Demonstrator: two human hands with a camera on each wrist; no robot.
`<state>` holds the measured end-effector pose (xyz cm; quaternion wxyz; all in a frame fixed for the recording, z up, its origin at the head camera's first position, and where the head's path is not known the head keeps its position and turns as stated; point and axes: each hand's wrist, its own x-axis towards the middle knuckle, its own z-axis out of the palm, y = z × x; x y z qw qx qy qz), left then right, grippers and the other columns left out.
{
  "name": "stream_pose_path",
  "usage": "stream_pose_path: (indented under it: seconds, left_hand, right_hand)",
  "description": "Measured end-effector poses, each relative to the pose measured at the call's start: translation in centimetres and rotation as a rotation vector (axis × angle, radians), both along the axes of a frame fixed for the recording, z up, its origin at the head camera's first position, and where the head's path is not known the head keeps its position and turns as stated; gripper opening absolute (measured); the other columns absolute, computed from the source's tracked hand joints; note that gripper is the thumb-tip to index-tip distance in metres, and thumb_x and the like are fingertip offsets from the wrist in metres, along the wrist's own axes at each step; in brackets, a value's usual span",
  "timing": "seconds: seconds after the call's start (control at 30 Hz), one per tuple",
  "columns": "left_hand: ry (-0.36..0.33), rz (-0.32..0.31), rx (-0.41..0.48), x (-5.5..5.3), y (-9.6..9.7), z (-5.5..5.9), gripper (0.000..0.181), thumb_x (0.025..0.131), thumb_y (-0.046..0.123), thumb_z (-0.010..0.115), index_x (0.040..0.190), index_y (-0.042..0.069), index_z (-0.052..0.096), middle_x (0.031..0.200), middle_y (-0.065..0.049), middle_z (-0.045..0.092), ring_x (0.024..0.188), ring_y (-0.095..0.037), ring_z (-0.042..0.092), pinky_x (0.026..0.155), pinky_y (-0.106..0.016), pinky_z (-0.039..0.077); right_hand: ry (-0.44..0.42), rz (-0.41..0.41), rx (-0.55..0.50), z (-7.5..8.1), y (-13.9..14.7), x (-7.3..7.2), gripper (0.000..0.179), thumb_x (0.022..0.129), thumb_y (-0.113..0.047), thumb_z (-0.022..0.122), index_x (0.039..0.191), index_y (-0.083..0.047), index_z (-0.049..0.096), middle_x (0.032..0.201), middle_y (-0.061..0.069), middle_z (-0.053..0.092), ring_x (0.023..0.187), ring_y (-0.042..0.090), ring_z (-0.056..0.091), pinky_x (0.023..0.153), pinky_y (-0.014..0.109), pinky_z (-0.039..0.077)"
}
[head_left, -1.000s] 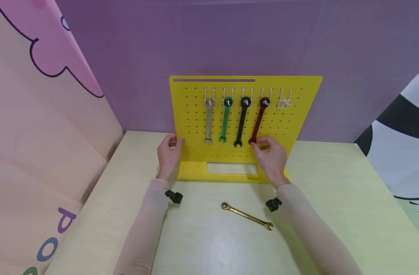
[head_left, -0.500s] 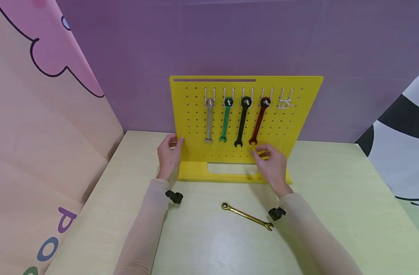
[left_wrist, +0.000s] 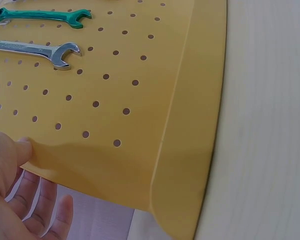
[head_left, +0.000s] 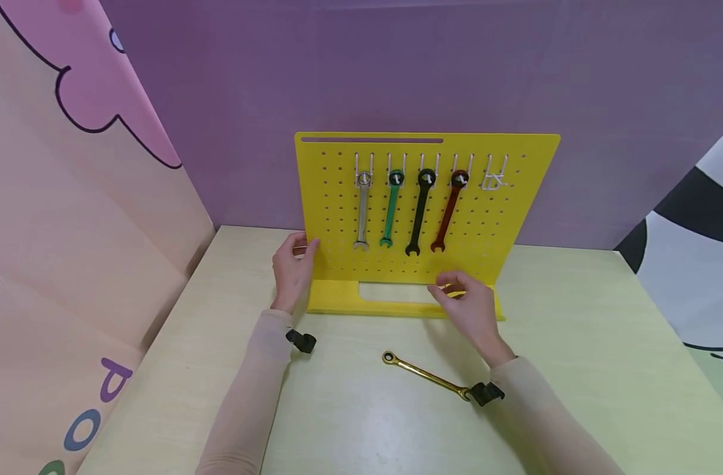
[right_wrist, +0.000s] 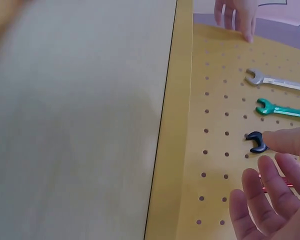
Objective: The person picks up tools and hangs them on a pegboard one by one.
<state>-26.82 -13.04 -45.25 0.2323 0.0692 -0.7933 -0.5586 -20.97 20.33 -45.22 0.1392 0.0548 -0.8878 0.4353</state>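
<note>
A yellow pegboard (head_left: 338, 264) stands upright on its base. My left hand (head_left: 293, 270) holds its left edge, thumb on the front face and fingers behind, as the left wrist view shows. My right hand (head_left: 468, 309) hovers in front of the board's lower right part, fingers loosely bent around nothing. Side by side on white hooks hang a silver wrench (head_left: 362, 211), a green wrench (head_left: 391, 208), a black wrench (head_left: 419, 211) and a red wrench (head_left: 449, 211). On the table lies a gold wrench (head_left: 423, 374), its open end partly covered by the right wrist's camera.
At the board's upper right is a white hook (head_left: 493, 177) with nothing hanging on it. The pale table (head_left: 349, 422) reaches out around the base. Behind the board rises a purple backdrop (head_left: 397, 66), and a printed panel (head_left: 100, 218) borders the left side.
My right hand has let go of the red wrench's lower end and moved down toward the table. The red wrench hangs still on its hook. My left hand has stayed at the board's edge.
</note>
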Motion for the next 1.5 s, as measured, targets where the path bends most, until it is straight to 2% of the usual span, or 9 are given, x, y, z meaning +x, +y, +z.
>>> stream_pose_path:
  seconds: [0.17,0.4,0.63,0.8,0.9,1.13,1.3,1.5]
  left_hand:
    - [-0.012,0.0,0.001,0.2,0.1,-0.3,0.028,0.103,0.025,0.073,0.123,0.006,0.073,0.116,-0.016,0.074,0.106,-0.034,0.071,0.092,-0.045,0.059]
    - [0.011,-0.006,-0.006,0.0,0.0,-0.3,0.028,0.103,0.025,0.073,0.123,0.006,0.073,0.117,-0.017,0.074,0.107,-0.035,0.071,0.093,-0.046,0.059]
    - [-0.004,0.009,-0.014,-0.2,0.0,-0.1,0.027,0.103,0.025,0.073,0.123,0.007,0.073,0.116,-0.015,0.074,0.106,-0.033,0.071,0.093,-0.046,0.059]
    - [0.002,0.005,-0.007,-0.3,0.0,-0.1,0.027,0.103,0.024,0.073,0.122,0.006,0.073,0.115,-0.016,0.074,0.105,-0.033,0.071,0.092,-0.046,0.06]
    - [0.004,0.004,-0.007,-0.3,0.0,-0.2,0.026,0.102,0.024,0.074,0.121,0.006,0.073,0.114,-0.016,0.074,0.105,-0.034,0.071,0.092,-0.046,0.06]
    - [0.019,-0.003,-0.018,-0.3,-0.1,-0.5,0.027,0.103,0.025,0.073,0.123,0.006,0.073,0.115,-0.016,0.075,0.106,-0.034,0.071,0.092,-0.047,0.06]
    - [0.014,-0.004,-0.023,-0.3,-0.1,-0.5,0.028,0.103,0.026,0.073,0.123,0.007,0.073,0.115,-0.015,0.075,0.106,-0.034,0.071,0.092,-0.046,0.06]
    - [0.006,0.0,-0.023,-0.2,-0.1,-0.3,0.028,0.103,0.026,0.073,0.124,0.006,0.073,0.116,-0.016,0.074,0.106,-0.033,0.071,0.092,-0.046,0.06]
  right_hand:
    - [-0.021,0.029,-0.007,-0.2,0.1,1.3,0.021,0.097,-0.025,0.08,0.108,-0.007,0.078,0.106,0.011,0.08,0.093,0.027,0.074,0.074,0.011,0.054]
    - [-0.037,0.087,-0.022,-0.3,0.0,3.1,0.018,0.096,-0.02,0.082,0.108,-0.007,0.079,0.105,0.009,0.081,0.091,0.024,0.076,0.076,0.014,0.057]
    - [-0.131,0.178,-0.005,-0.6,-0.1,4.9,0.02,0.093,-0.019,0.084,0.11,-0.008,0.078,0.106,0.006,0.08,0.091,0.021,0.076,0.078,0.019,0.06]
    - [-0.163,0.238,0.021,-1.0,-0.3,5.8,0.022,0.093,-0.018,0.085,0.111,-0.007,0.078,0.107,0.004,0.08,0.09,0.02,0.075,0.079,0.023,0.061]
    - [-0.202,0.257,0.058,-1.2,-0.5,6.4,0.022,0.093,-0.021,0.084,0.111,-0.01,0.079,0.106,0.002,0.08,0.088,0.016,0.074,0.077,0.024,0.06]
    - [-0.298,0.295,0.116,-0.9,-0.3,8.1,0.023,0.092,-0.027,0.084,0.11,-0.013,0.08,0.099,0.0,0.079,0.082,0.013,0.071,0.063,0.025,0.056]
    - [-0.327,0.32,0.163,-1.1,0.1,8.5,0.021,0.09,-0.023,0.086,0.107,-0.014,0.08,0.095,-0.004,0.078,0.08,0.009,0.067,0.06,0.023,0.052]
    - [-0.356,0.406,0.189,-1.4,0.5,8.5,0.014,0.088,-0.018,0.086,0.1,-0.014,0.079,0.088,-0.006,0.076,0.077,0.008,0.065,0.063,0.022,0.052]
